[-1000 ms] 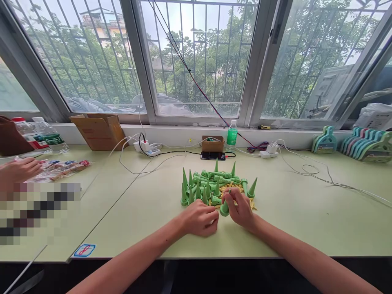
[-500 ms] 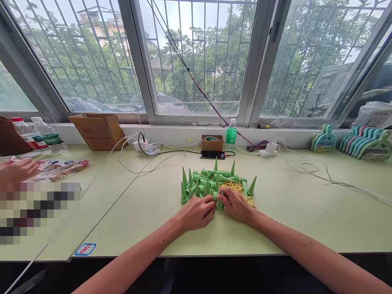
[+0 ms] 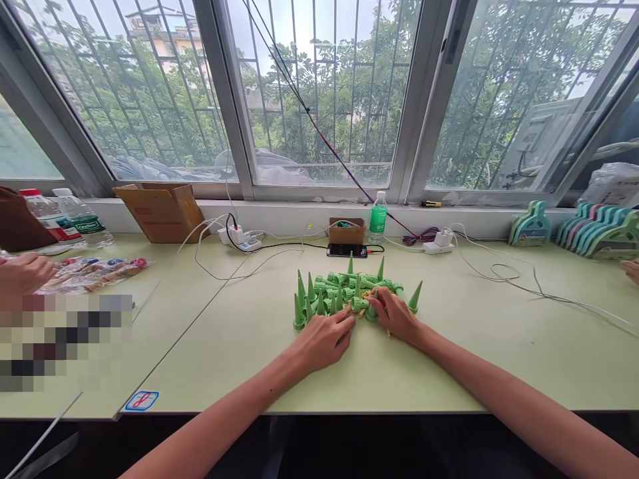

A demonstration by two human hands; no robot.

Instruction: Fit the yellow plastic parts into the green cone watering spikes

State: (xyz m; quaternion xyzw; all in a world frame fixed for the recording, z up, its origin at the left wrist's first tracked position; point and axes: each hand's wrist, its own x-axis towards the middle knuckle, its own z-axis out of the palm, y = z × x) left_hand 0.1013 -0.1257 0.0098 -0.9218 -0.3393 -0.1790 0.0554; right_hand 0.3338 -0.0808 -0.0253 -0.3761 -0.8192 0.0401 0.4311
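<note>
Green plastic cone-shaped spikes [image 3: 298, 314] crowd the table in front of me, some upright on their caps and others lying down. Small yellow pieces [image 3: 366, 295] show among them, partly covered by my right hand. My right hand [image 3: 397, 314] is closed on an upright green spike [image 3: 372, 311] at the near side of the group. My left hand [image 3: 324, 340] rests on the table with fingers extended, its fingertips just below a lying green spike [image 3: 358, 304]. Whether its fingertips touch a small yellow piece is too small to tell.
Behind the spikes are a phone [image 3: 346, 251], a small cardboard box [image 3: 346, 232] and a green-labelled bottle [image 3: 378, 217]. White cables [image 3: 534, 283] cross the table. At far left another person's hand [image 3: 27, 271] is by plastic-wrapped items [image 3: 100, 273]; another hand [image 3: 632, 271] shows at the right edge.
My right hand has moved slightly right and away from me with the upright spike. My left fingers have come off the lying spike. Another person's hand has appeared at the right edge.
</note>
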